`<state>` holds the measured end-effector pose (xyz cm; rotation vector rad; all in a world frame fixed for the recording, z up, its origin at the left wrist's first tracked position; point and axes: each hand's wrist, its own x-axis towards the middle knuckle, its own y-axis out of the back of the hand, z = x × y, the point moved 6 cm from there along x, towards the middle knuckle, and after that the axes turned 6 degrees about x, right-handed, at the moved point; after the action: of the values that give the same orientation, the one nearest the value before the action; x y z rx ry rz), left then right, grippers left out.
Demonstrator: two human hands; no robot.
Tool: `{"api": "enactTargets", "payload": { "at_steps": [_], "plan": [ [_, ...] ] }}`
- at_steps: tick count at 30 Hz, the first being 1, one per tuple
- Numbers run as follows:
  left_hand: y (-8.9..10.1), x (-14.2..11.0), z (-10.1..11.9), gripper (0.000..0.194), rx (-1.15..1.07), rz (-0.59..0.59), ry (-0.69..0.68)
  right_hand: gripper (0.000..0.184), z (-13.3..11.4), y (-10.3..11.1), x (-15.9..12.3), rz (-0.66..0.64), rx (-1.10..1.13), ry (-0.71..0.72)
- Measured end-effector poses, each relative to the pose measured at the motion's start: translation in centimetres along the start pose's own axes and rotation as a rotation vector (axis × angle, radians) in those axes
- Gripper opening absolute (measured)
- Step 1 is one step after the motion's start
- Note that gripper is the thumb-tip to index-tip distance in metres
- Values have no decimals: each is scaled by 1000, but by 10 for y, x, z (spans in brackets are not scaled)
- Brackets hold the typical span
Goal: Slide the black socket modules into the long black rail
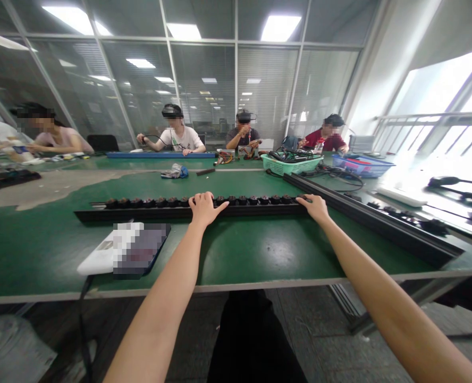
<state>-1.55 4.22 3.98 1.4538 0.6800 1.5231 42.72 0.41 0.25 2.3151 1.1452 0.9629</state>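
Note:
A long black rail (188, 214) lies across the green workbench (260, 250), carrying a row of several round black parts (239, 200). My left hand (206, 208) rests on the rail with its fingers spread, touching the row near the middle. My right hand (314, 208) lies at the rail's right end, on the row's last parts. A thin dark item (306, 200) shows at its fingertips, and I cannot tell whether it is held.
A white device with a blurred dark panel (120, 252) lies near the front edge. A second black rail (371, 223) runs diagonally right. A green basket of cables (292, 165) and a blue basket (361, 165) stand beyond. Several people sit across the bench.

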Motion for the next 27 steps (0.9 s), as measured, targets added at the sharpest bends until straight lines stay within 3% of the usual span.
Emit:
{"api": "enactTargets", "payload": {
  "at_steps": [5, 14, 27],
  "plan": [
    [-1, 0, 1, 55, 3, -6, 0, 34, 4, 2, 4, 17, 32, 0],
    [-5, 2, -1, 56, 5, 9, -5, 49, 21, 15, 8, 93, 95, 6],
    [-6, 2, -1, 57, 8, 16, -2, 45, 10, 23, -1, 148, 142, -114]
  ]
}}
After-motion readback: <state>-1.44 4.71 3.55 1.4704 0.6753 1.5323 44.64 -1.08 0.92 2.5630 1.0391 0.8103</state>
